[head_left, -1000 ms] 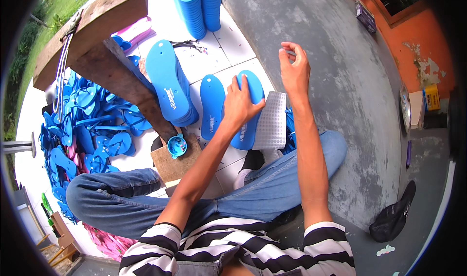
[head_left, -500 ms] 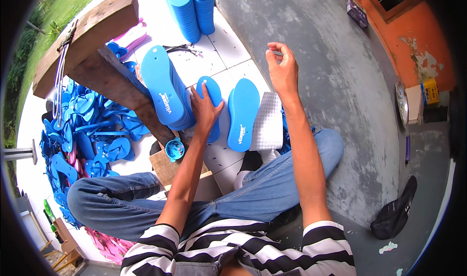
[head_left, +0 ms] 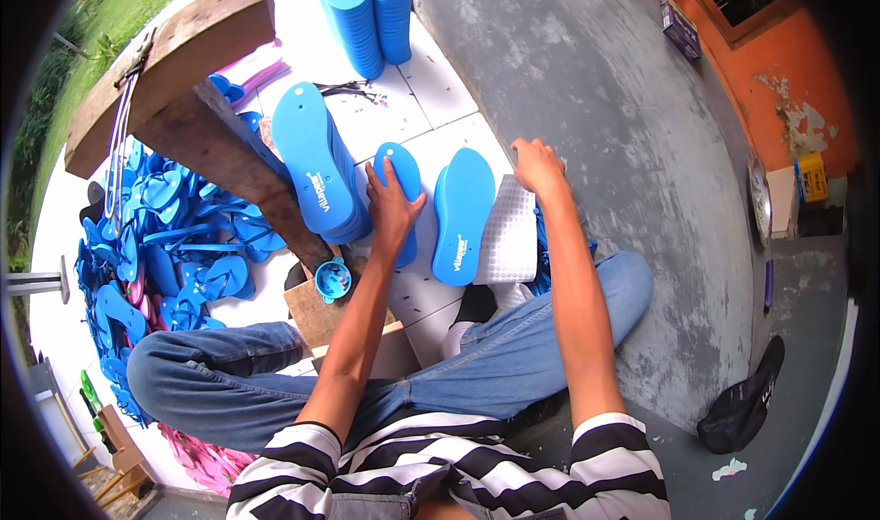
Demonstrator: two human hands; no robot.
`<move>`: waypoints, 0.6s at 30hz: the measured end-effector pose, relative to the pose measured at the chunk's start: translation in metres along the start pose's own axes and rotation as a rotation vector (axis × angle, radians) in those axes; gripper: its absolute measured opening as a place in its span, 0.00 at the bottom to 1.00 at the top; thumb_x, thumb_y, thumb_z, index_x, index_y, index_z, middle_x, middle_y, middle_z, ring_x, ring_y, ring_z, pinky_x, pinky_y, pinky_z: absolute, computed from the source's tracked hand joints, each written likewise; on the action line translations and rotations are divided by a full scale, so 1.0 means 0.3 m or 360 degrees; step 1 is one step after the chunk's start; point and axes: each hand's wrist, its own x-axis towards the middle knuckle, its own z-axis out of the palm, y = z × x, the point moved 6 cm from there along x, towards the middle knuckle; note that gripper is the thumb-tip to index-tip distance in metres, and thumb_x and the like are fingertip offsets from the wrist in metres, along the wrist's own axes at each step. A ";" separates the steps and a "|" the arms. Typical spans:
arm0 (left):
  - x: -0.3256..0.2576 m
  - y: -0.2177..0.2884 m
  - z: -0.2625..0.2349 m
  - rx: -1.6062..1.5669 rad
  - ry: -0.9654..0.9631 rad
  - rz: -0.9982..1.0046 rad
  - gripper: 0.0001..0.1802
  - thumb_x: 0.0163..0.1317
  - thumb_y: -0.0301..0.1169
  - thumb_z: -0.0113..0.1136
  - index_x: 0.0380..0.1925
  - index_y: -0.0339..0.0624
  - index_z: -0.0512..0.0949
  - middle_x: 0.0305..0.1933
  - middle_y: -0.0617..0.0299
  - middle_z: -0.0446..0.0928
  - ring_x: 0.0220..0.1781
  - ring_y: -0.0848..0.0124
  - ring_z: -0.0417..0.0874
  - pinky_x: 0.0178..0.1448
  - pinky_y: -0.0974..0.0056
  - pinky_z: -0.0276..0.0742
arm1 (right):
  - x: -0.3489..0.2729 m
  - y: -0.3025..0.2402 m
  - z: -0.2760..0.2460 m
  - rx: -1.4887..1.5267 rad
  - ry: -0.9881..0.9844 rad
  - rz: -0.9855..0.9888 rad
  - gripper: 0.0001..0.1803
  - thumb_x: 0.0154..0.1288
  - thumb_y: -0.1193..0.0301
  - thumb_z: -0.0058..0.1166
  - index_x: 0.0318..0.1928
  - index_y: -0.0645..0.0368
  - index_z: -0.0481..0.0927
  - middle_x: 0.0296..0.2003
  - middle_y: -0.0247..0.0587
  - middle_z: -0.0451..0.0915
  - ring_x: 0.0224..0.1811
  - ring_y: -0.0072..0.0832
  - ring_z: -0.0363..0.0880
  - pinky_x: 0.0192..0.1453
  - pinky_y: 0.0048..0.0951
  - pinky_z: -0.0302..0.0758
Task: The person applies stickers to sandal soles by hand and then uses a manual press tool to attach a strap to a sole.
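Note:
Blue flip-flop soles stand in upright stacks on white floor tiles. My left hand (head_left: 395,210) spans the middle blue sole (head_left: 400,162), index finger along its top, thumb at its right edge and other fingers at its left. Left of it rises a taller stack of blue soles (head_left: 307,144); to the right stands another stack of blue soles (head_left: 465,204). My right hand (head_left: 543,166) hovers by the far corner of a white dotted sheet (head_left: 510,240), its fingers curled inward. Whatever those fingertips hold, if anything, is hidden.
A wooden post stand (head_left: 202,135) leans in at the left, beside a heap of blue flip-flops (head_left: 160,236). A small blue cup (head_left: 333,280) sits at its foot, on a wooden block (head_left: 316,314). Two tall sole stacks (head_left: 367,25) stand at the back.
My right hand has come down and nearer, turning from a raised pinch to palm-down by the dotted sheet. My left hand stays on the middle sole. The view has shifted slightly.

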 end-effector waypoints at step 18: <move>-0.060 0.317 -0.215 -0.0905 -0.0134 0.0121 0.21 0.69 0.42 0.61 0.55 0.41 0.78 0.48 0.52 0.81 0.49 0.54 0.80 0.52 0.52 0.77 | -0.079 -0.013 -0.188 -0.0030 -0.0261 0.0108 0.19 0.63 0.78 0.53 0.51 0.45 0.87 0.54 0.42 0.85 0.63 0.42 0.78 0.75 0.49 0.57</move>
